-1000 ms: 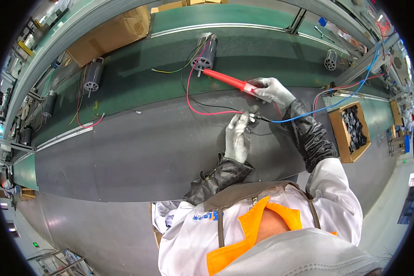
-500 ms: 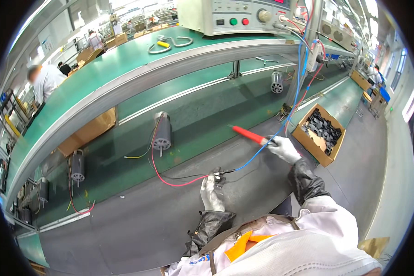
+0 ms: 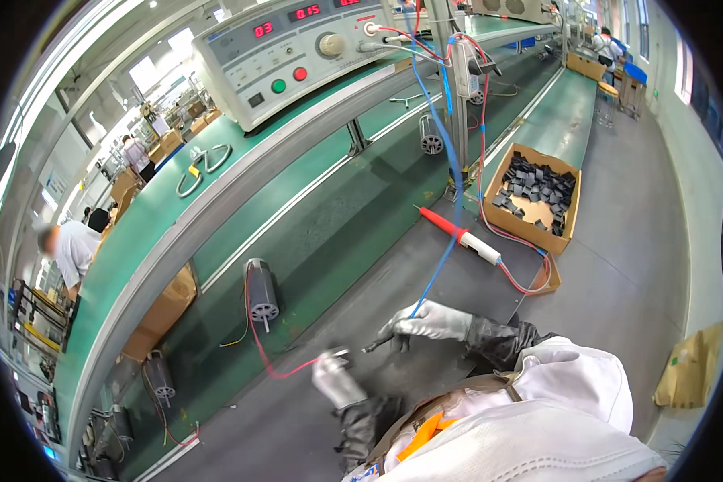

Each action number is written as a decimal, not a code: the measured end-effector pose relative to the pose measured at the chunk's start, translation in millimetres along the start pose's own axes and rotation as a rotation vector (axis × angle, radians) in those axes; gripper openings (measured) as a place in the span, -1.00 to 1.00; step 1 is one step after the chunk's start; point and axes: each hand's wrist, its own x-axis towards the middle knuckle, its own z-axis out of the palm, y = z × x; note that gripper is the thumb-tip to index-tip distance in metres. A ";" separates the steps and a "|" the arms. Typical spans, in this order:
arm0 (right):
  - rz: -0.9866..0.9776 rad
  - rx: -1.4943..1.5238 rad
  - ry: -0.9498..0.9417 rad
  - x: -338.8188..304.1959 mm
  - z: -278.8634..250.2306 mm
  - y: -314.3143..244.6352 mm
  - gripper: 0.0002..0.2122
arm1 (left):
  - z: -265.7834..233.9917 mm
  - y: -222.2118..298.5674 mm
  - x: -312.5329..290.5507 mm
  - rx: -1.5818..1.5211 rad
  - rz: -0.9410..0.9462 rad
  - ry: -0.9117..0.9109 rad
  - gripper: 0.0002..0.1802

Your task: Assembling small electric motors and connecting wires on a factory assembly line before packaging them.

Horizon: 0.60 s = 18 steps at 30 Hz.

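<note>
My left hand (image 3: 337,381), in a white glove, is closed on the free end of a red wire (image 3: 275,373). That wire runs from a grey cylindrical motor (image 3: 260,291), which lies on the green belt with its shaft toward me. My right hand (image 3: 434,321), gloved too, holds a dark clip (image 3: 381,341) at the end of a blue lead (image 3: 434,281). A gap separates clip and red wire; motion blurs both hands slightly. Beyond my right hand a red and white test probe (image 3: 475,244) lies on the dark mat, touched by neither hand.
A tester with lit red displays (image 3: 301,56) stands on the green upper shelf (image 3: 241,165), near a bent metal hook (image 3: 194,173). At right sits a cardboard box (image 3: 550,239) of small black parts. More motors (image 3: 159,376) lie at left. A metal post (image 3: 458,104) carries cables.
My right hand has let go of the red probe, moved left and taken the dark clip. My left hand, with the red wire, is now apart from the clip. The view has turned.
</note>
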 end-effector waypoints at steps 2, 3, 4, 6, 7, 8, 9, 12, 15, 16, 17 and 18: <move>-0.048 0.054 0.066 -3.6 -7.5 -27.9 -0.60 | -65.6 -28.4 26.6 -0.129 0.118 0.401 -0.78; 0.039 0.084 0.188 -10.3 -25.2 -28.6 -0.57 | -116.7 -40.6 48.2 -0.325 -0.056 0.467 -0.77; 0.084 0.059 0.329 -12.9 -46.4 -19.4 -0.63 | -154.1 -44.0 48.3 0.156 0.082 0.503 -0.76; 0.428 -0.892 0.429 -27.3 -76.6 -32.4 -0.59 | -209.1 -18.4 40.6 1.400 0.057 0.796 -0.62; 0.533 -0.903 0.406 -32.4 -82.2 -35.3 -0.59 | -216.1 -10.9 40.1 1.407 0.174 0.863 -0.59; 0.575 -0.718 0.376 -33.9 -82.8 -43.5 -0.63 | -215.4 -3.2 39.8 1.410 0.288 0.925 -0.55; 0.433 -0.712 0.268 -23.9 -76.3 -53.2 -0.63 | -209.4 3.3 40.5 1.395 0.432 0.848 -0.55; -0.268 -0.958 -0.045 44.3 -61.7 -62.1 -0.65 | -116.2 30.9 49.3 0.472 0.417 0.435 -0.57; -0.195 -0.988 0.219 125.3 -105.2 -41.5 -0.62 | 4.7 19.6 78.5 0.573 0.545 -0.051 -0.44; -0.029 -1.075 0.293 155.0 -128.0 -39.8 -0.60 | 32.9 23.1 78.5 0.632 0.642 -0.157 -0.40; 0.161 -1.196 0.426 182.5 -149.1 -39.4 -0.61 | 53.7 8.8 80.1 0.631 0.634 -0.217 -0.37; 0.353 -1.308 0.553 212.5 -173.9 -35.1 -0.61 | 68.8 -8.7 81.0 0.634 0.620 -0.273 -0.33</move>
